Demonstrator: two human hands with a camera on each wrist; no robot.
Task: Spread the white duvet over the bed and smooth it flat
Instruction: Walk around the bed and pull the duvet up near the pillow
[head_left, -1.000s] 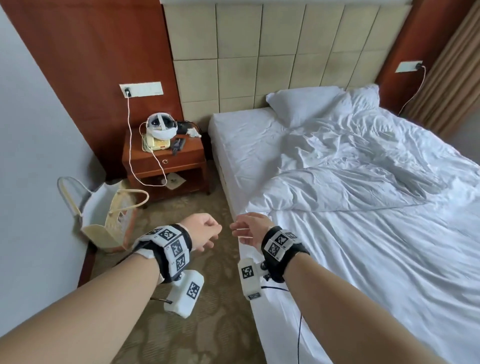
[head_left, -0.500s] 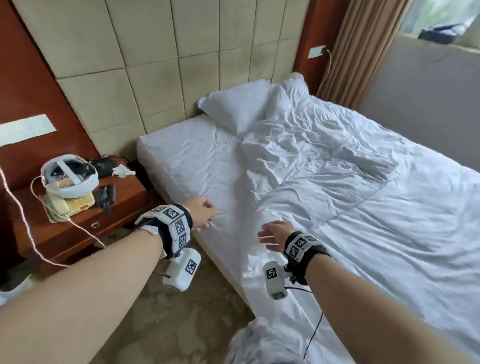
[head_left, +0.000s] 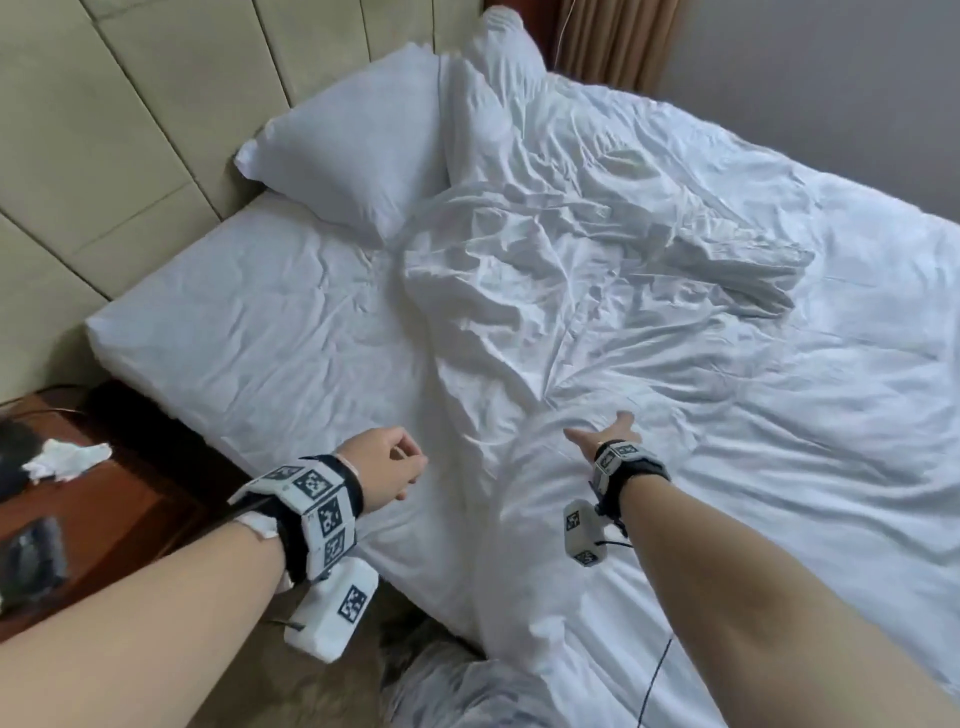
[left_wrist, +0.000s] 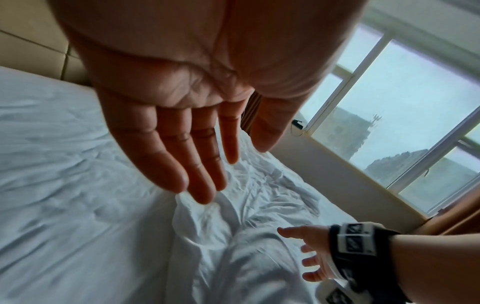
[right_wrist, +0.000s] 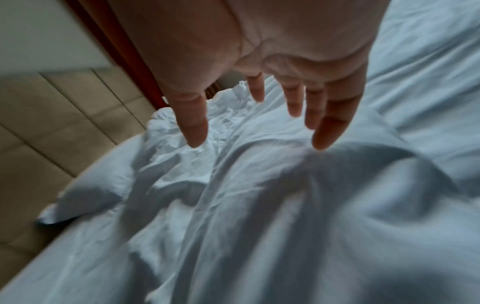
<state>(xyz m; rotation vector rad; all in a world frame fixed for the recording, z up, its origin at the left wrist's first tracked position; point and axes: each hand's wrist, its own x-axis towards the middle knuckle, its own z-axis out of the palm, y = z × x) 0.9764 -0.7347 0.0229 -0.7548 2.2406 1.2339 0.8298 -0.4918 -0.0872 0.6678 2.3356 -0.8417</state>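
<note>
The white duvet (head_left: 597, 270) lies crumpled and folded back across the middle and right of the bed, leaving the fitted sheet (head_left: 270, 332) bare on the left. My left hand (head_left: 400, 467) hovers over the sheet beside the duvet's near fold. In the left wrist view, that left hand (left_wrist: 197, 160) has relaxed fingers and holds nothing. My right hand (head_left: 602, 431) reaches over the duvet's near fold, fingers spread. In the right wrist view, the right hand (right_wrist: 259, 115) is just above the duvet (right_wrist: 285, 205) and grips nothing.
A white pillow (head_left: 353, 145) leans on the padded headboard (head_left: 104, 130), with another behind it. A wooden nightstand (head_left: 119, 499) at the left carries a crumpled tissue (head_left: 67, 460). Curtain (head_left: 608, 41) and window (left_wrist: 402, 123) lie beyond the bed. Duvet cloth hangs over the near edge (head_left: 467, 691).
The view has swung right from the nightstand onto the bed. Both hands moved forward over the mattress. The right hand reached further onto the duvet and spread its fingers.
</note>
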